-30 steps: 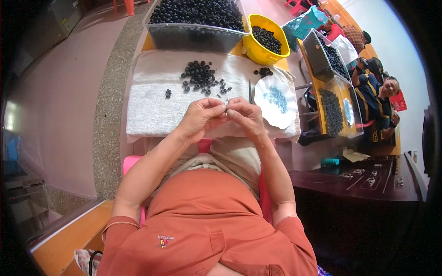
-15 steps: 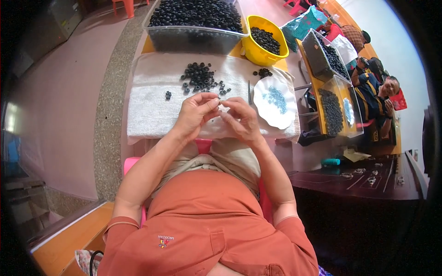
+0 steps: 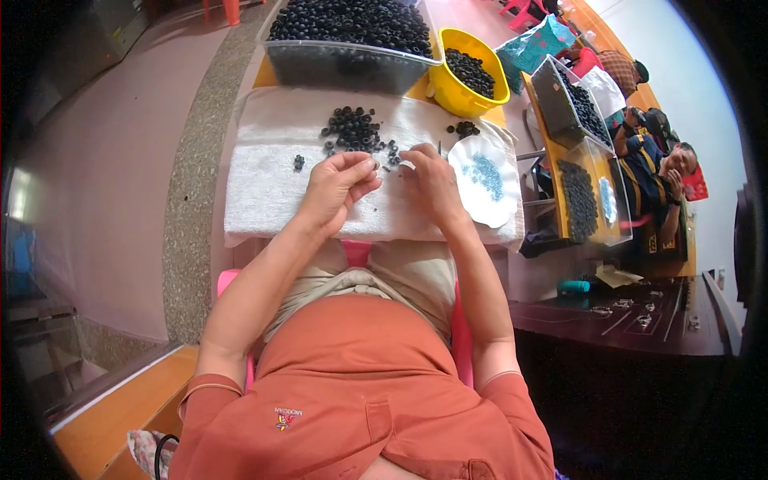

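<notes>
On a white cloth point(image 3: 268, 196), small black ring-shaped pieces point(image 3: 393, 149) lie just left of the nearer right hand point(image 3: 434, 186), its grip unclear; the left hand's point(image 3: 332, 192) thumb and forefinger pinch together.

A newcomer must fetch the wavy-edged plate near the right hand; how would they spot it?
Find the largest clear bin; the white towel lies before it. At its right edge, just right of the right hand, lies a white plate. Its wavy rim and small pale-blue bits set it apart from the yellow basin of black pieces beyond.
</notes>
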Tool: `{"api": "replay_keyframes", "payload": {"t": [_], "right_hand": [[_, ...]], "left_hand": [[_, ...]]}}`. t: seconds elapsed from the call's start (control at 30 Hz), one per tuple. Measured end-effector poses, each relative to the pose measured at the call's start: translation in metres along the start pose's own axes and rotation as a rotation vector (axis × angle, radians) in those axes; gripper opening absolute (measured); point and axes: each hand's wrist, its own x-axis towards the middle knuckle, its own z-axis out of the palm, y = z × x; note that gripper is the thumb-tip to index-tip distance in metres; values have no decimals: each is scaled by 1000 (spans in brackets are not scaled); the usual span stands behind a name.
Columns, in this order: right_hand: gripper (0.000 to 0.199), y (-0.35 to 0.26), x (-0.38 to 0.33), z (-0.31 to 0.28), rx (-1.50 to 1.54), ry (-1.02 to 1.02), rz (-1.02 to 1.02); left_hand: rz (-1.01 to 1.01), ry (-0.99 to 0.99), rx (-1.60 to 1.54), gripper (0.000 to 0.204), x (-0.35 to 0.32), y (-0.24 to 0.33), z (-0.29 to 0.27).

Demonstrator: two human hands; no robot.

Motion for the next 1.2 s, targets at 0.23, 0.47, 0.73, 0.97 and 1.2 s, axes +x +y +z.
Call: {"api": "replay_keyframes", "payload": {"t": [0.23, 0.47, 0.73, 0.97, 1.2], "right_hand": [[30, 4, 10, 2, -78, -78, 51], [29, 11, 14, 2, -150, -196, 104], [21, 12, 6, 1, -135, -126, -17], [17, 13, -1, 1, 315, 8, 22], [13, 21, -6, 8, 629, -15, 134]], "left_hand": [[-4, -25, 16, 11, -2, -2, 2], [-23, -22, 0, 11, -2, -3, 3], [-46, -16, 16, 11, -5, -2, 6], [-57, -11, 37, 11, -5, -4, 5], [-60, -9, 54, 12, -5, -5, 5]]}}
